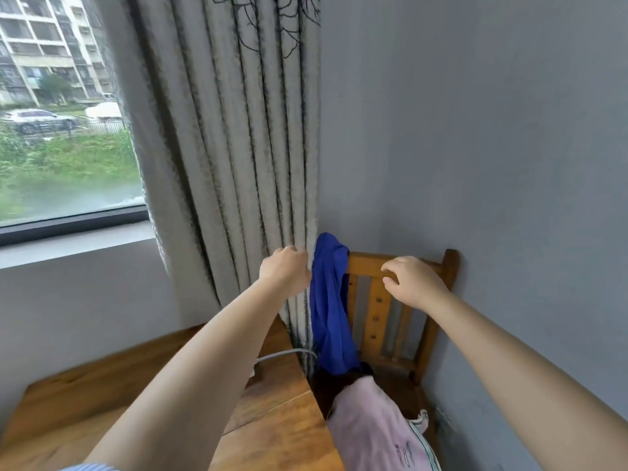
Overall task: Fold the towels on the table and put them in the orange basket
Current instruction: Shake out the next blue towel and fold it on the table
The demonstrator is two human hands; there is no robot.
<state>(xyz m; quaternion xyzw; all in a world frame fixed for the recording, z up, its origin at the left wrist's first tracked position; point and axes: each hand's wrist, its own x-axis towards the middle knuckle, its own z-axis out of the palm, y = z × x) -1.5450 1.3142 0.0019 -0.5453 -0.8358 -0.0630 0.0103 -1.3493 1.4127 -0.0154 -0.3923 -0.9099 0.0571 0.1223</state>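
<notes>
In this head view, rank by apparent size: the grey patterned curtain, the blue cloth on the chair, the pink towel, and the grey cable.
1. Grey patterned curtain
2. Pink towel, cut off by the frame and nearer the camera, so unsure against the next
3. Blue cloth draped over the wooden chair
4. Grey cable

Curtain point(224, 147): pale grey with darker mottled vertical streaks and a black branch print at the top. Wall point(492, 147): plain blue-grey. Cloth point(329, 300) on the chair point(380, 300): solid royal blue; chair honey-orange wood. Worktop point(272, 413): warm brown wood with visible grain. Towel point(370, 433): pale pink, with a small dark motif and a green-and-white striped edge. Cable point(289, 353): grey. Window frame point(74, 222): dark. Sleeve point(88, 466): light blue with fine white stripes.
</notes>
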